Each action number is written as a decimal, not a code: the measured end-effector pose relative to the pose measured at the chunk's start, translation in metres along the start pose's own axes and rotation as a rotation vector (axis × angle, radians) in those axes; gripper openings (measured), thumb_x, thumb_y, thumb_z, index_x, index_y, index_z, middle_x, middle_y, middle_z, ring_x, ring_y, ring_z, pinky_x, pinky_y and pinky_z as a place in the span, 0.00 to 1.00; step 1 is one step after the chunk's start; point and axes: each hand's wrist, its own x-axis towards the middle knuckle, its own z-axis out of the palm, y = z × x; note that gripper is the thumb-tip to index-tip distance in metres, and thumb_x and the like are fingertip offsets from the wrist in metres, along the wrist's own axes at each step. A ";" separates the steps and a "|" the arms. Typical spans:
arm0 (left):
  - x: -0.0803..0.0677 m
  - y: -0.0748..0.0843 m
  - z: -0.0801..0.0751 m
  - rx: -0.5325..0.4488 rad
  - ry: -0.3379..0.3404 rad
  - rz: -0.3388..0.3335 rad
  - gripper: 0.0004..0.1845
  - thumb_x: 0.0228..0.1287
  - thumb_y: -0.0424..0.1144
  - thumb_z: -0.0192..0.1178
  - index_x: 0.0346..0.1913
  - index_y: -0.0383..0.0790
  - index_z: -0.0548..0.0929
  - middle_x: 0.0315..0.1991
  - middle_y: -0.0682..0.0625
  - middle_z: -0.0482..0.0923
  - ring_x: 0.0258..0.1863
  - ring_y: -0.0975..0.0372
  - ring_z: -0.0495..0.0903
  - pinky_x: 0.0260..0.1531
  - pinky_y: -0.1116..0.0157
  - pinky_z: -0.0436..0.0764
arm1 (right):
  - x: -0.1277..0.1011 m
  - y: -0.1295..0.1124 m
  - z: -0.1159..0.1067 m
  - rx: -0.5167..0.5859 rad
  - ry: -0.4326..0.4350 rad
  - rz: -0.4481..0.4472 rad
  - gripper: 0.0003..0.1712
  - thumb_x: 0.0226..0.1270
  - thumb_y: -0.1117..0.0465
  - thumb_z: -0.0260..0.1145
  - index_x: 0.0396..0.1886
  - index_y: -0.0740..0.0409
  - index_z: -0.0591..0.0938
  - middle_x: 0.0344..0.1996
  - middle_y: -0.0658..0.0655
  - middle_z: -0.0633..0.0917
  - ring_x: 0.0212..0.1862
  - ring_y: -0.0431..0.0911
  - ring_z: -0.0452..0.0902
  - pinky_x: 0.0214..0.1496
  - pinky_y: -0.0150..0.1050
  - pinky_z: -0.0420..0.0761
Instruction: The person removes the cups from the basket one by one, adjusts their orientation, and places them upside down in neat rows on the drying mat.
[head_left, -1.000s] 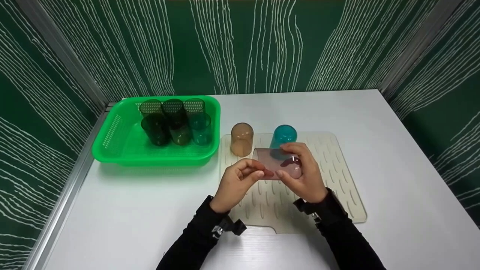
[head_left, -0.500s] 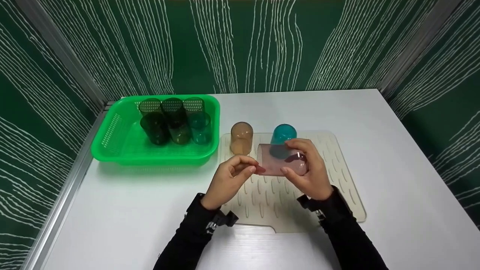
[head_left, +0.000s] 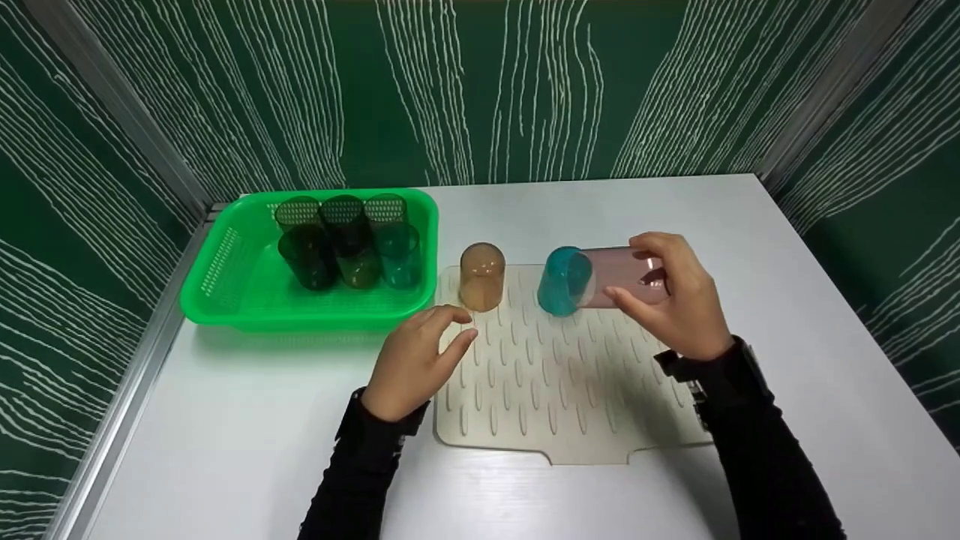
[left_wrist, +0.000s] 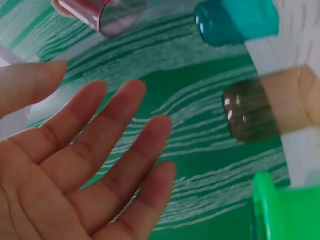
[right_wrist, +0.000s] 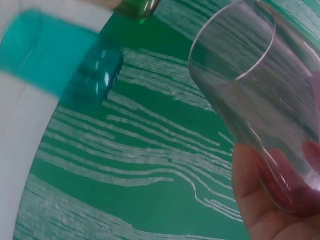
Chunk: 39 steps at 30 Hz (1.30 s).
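Note:
My right hand grips a clear pink cup on its side above the cream drying mat, its mouth facing left behind the teal cup. The pink cup fills the right wrist view, thumb under its base. The teal cup and a tan cup stand upside down on the mat's far edge. My left hand hovers with relaxed fingers over the mat's left edge, holding nothing; its spread fingers show in the left wrist view.
A green basket at the left holds several dark and teal cups. The white table ends at green patterned walls on three sides. Bare mat lies between my hands.
My left hand let go of the pink cup and dropped back to the left. My right hand carried the cup up and to the right, beside the teal cup.

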 end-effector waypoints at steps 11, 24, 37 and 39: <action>-0.001 0.002 0.000 0.046 -0.039 -0.019 0.12 0.70 0.47 0.60 0.45 0.41 0.83 0.42 0.50 0.87 0.45 0.56 0.84 0.45 0.58 0.81 | 0.027 0.059 -0.018 -0.335 -0.395 0.308 0.29 0.64 0.51 0.68 0.57 0.64 0.73 0.49 0.70 0.77 0.46 0.63 0.77 0.44 0.60 0.79; -0.001 0.002 0.005 0.052 -0.096 -0.059 0.14 0.71 0.48 0.58 0.47 0.42 0.83 0.44 0.50 0.87 0.46 0.56 0.84 0.45 0.58 0.82 | 0.013 0.113 0.010 -0.465 -0.597 0.462 0.31 0.60 0.49 0.67 0.57 0.64 0.74 0.50 0.71 0.78 0.47 0.65 0.77 0.46 0.62 0.80; 0.000 0.001 0.008 0.060 -0.094 -0.064 0.13 0.70 0.47 0.59 0.46 0.42 0.83 0.42 0.50 0.87 0.44 0.57 0.85 0.43 0.59 0.82 | 0.010 0.118 0.019 -0.525 -0.642 0.458 0.33 0.60 0.49 0.67 0.60 0.63 0.73 0.51 0.70 0.78 0.49 0.67 0.78 0.46 0.63 0.80; 0.000 0.001 0.009 0.060 -0.099 -0.067 0.13 0.70 0.47 0.59 0.46 0.42 0.83 0.42 0.50 0.87 0.44 0.57 0.84 0.43 0.59 0.82 | 0.010 0.118 0.020 -0.535 -0.647 0.466 0.33 0.60 0.49 0.66 0.60 0.63 0.73 0.51 0.70 0.78 0.49 0.67 0.78 0.46 0.63 0.80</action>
